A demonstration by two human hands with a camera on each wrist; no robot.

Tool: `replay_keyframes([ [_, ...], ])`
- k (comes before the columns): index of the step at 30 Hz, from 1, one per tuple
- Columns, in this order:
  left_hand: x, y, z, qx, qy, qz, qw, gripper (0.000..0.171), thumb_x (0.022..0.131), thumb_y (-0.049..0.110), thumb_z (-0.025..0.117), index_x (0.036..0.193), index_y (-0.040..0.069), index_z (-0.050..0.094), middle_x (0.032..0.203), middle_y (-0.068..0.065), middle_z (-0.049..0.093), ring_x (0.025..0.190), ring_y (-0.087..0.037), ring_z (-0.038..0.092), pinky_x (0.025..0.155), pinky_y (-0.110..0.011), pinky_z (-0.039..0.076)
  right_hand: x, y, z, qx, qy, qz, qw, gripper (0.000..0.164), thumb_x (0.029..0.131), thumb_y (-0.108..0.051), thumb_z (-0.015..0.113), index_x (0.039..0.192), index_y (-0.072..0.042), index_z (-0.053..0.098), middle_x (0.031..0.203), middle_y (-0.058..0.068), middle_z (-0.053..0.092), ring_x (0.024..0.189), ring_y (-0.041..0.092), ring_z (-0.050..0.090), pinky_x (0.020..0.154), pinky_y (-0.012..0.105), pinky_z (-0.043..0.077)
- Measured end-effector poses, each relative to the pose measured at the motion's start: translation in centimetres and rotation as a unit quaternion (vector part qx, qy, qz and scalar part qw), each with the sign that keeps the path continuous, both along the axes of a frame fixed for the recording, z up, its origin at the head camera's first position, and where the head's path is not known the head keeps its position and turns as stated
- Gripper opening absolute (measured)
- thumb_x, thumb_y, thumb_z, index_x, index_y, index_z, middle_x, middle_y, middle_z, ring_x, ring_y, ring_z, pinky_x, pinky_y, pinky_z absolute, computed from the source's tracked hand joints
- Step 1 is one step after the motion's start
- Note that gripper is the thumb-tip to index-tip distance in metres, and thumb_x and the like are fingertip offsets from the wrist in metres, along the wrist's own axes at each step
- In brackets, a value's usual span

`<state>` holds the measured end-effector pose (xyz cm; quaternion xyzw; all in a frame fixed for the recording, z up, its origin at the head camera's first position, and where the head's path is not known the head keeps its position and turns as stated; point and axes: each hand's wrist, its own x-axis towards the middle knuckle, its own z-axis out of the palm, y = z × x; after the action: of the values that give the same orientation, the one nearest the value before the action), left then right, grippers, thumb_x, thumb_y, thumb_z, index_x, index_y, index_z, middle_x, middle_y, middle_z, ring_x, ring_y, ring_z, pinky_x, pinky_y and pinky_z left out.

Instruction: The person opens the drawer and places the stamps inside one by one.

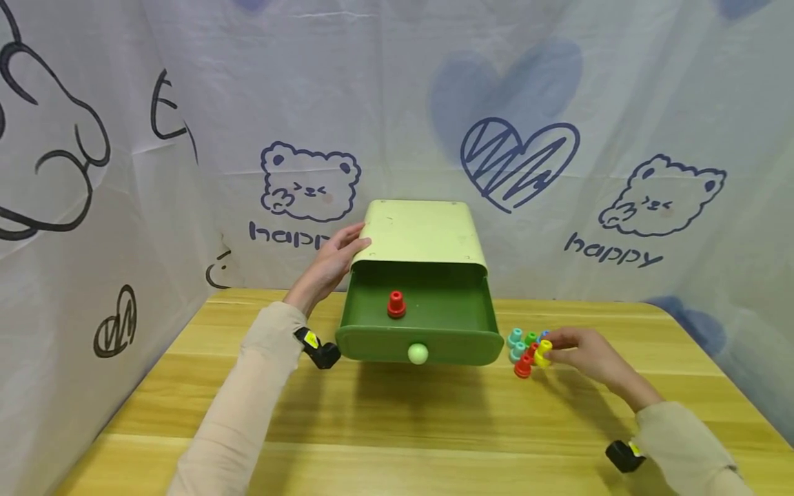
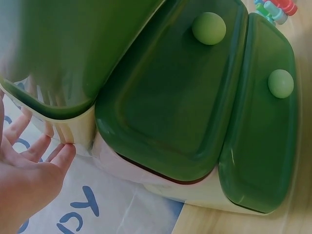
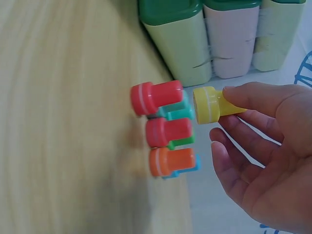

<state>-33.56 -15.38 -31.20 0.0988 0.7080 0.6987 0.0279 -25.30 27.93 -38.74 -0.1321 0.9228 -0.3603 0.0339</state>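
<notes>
My left hand (image 1: 331, 262), fingers loosely extended, touches the left side of the cream cabinet (image 1: 422, 231). Open green drawer (image 1: 372, 344) holds one upright red peg (image 1: 396, 305), left of centre. Right of that, coloured pegs (image 1: 523, 367) cluster on the wooden table (image 1: 434, 441); my right hand (image 1: 586, 355) pinches the yellow peg (image 3: 206, 105) just beside them.

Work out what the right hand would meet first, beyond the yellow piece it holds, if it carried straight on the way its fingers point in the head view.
The right hand would probably meet the red pieces beside the yellow piece, though depth leaves it unclear which comes first.
</notes>
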Motion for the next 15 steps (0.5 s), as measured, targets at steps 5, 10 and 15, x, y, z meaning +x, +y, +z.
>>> replay_keyframes([
  [5,0.0,0.0,0.0,-0.003,0.002,0.001,1.0,0.06,0.099,0.023,0.055,0.151,0.009,0.031,0.151,-0.015,0.029,0.139,-0.028,0.028,0.114,-0.043,0.026,-0.4,-0.2,0.9,-0.005,-0.005,0.007,1.0,0.038,0.089,-0.016,0.07,0.117,0.007,0.064,0.109,0.017,0.067,0.101,0.033,0.061,0.083,0.048,0.053],
  [10,0.0,0.0,0.0,-0.002,0.003,-0.001,1.0,0.059,0.098,0.023,0.056,0.151,0.01,0.031,0.151,-0.015,0.03,0.139,-0.028,0.029,0.113,-0.043,0.027,-0.8,-0.9,1.5,-0.008,-0.008,0.015,1.0,0.037,0.087,-0.017,0.072,0.116,0.006,0.066,0.108,0.015,0.067,0.098,0.029,0.061,0.084,0.047,0.053],
  [15,0.1,0.0,0.0,0.001,0.003,-0.001,1.0,0.059,0.098,0.022,0.056,0.151,0.01,0.032,0.151,-0.015,0.029,0.139,-0.028,0.029,0.113,-0.042,0.028,-1.2,-1.6,2.2,-0.015,-0.02,0.024,0.999,0.038,0.087,-0.016,0.071,0.118,0.006,0.064,0.11,0.016,0.066,0.098,0.029,0.061,0.083,0.044,0.054],
])
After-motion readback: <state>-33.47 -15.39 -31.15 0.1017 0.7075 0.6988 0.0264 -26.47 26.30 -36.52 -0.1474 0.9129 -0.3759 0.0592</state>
